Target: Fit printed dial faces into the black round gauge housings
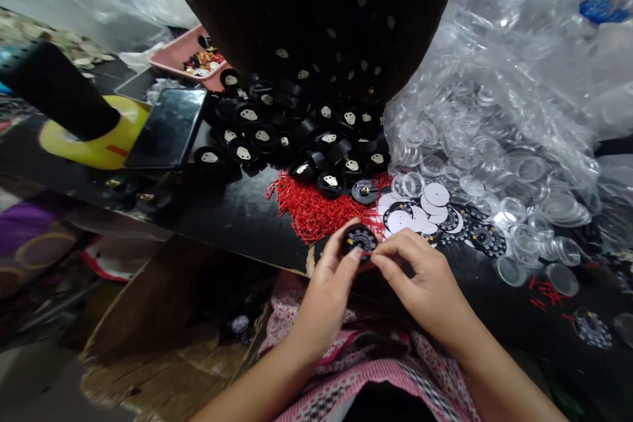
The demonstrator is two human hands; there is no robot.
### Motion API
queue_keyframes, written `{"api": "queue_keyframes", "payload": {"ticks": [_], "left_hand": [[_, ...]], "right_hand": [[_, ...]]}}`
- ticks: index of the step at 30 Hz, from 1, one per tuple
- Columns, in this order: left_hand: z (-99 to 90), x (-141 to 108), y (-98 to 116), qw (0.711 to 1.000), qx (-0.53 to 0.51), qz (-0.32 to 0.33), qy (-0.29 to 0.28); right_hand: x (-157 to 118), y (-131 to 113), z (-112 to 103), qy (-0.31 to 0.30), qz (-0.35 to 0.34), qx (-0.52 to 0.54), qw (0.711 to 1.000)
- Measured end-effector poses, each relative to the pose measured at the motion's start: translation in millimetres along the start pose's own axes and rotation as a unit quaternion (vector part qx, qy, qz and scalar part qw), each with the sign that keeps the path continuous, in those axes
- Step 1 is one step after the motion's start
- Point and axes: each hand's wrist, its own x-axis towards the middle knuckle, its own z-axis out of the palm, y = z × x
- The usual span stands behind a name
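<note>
At the left of the table (222,211) you have a black cylinder (64,92) over a yellow roll (106,128), with two small black parts (153,199) closer to the near edge and a dark glossy slab (168,126) just right of the roll, tilted. Behind the slab, farther from you, sits a pink tray (171,56) of small red, yellow, black and white bits. Next comes your heap of round black housings (262,136), many showing a pale plate, and in front of it a pile of thin red pieces (311,208). Your left hand (329,277), at the near edge, has its fingers closed around a round black dial unit (360,237), thumb against its face. Your right hand (422,270) meets it from the right, thumb and forefinger pinching a small red piece (366,253) at the dial's near side. Beyond that hand lie white and black printed discs (436,194), then many clear round covers (512,211), partly spilling from a clear plastic bag (494,53). Toward the table's near right corner you have a few loose red pieces (548,291) and a single printed disc (592,328)
</note>
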Motion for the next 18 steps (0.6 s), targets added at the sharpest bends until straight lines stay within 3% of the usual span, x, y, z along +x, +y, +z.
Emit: {"api": "queue_keyframes", "payload": {"ticks": [3,9,18], "left_hand": [[2.9,0.7,-3.8,0.999,0.026,0.004,-0.045],[4.6,-3.7,3.4,0.988,0.134,0.059,-0.05],[1.2,-9.0,11.6,0.985,0.145,0.078,-0.053]], "right_hand": [[1.3,-4.7,1.9,-0.002,0.021,-0.04,0.999],[-0.7,-6.8,-2.2,-0.002,0.03,-0.069,0.997],[-3.2,-11.7,-5.5,-0.003,0.026,-0.028,0.999]]}}
